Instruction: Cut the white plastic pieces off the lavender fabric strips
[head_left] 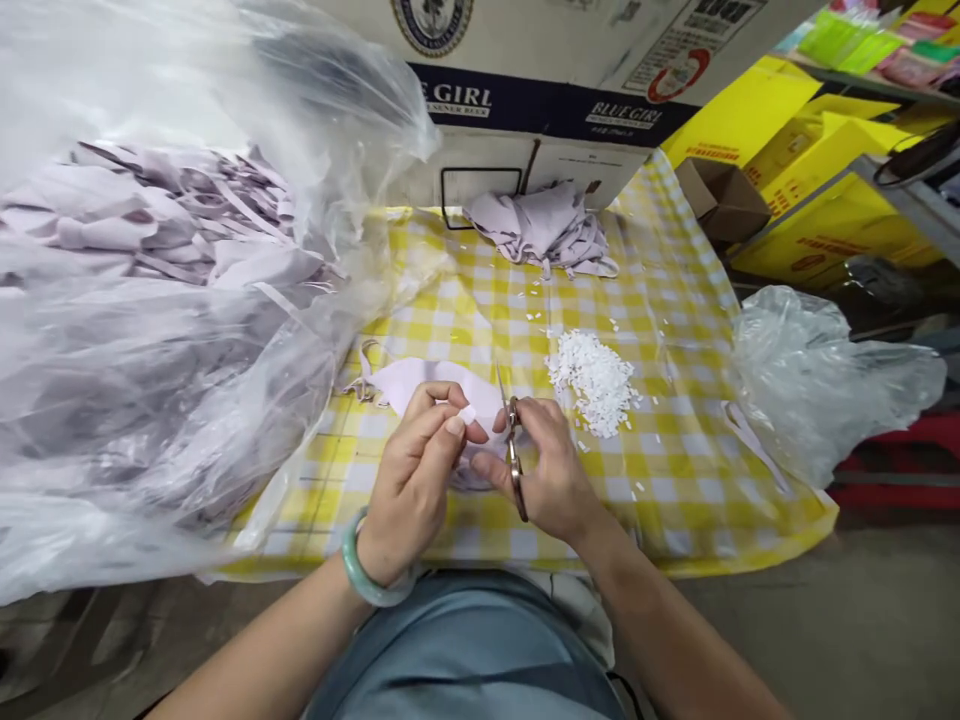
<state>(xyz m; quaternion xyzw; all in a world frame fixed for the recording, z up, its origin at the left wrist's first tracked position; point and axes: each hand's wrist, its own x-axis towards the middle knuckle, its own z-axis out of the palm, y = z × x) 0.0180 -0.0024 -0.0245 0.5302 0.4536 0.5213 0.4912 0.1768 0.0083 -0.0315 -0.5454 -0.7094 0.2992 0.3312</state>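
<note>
Between thumb and fingertips, my left hand [420,470] pinches a small white label [468,413] above a pale lilac garment [405,377]. My right hand [555,468] has its fingers around a pair of small scissors [514,440], whose blades point away from me, close to the left fingertips. Partly hidden under both hands, the garment lies flat with its thin straps bunched at the left. A heap of tiny white labels [596,385] lies to the right of the scissors, with several scattered around it.
An open clear plastic bag [322,150] of lilac garments [150,220] fills the left. More garments [544,225] lie by a cardboard box [562,110] at the back. A crumpled plastic bag [825,370] hangs at the right edge of the checked tablecloth [690,500].
</note>
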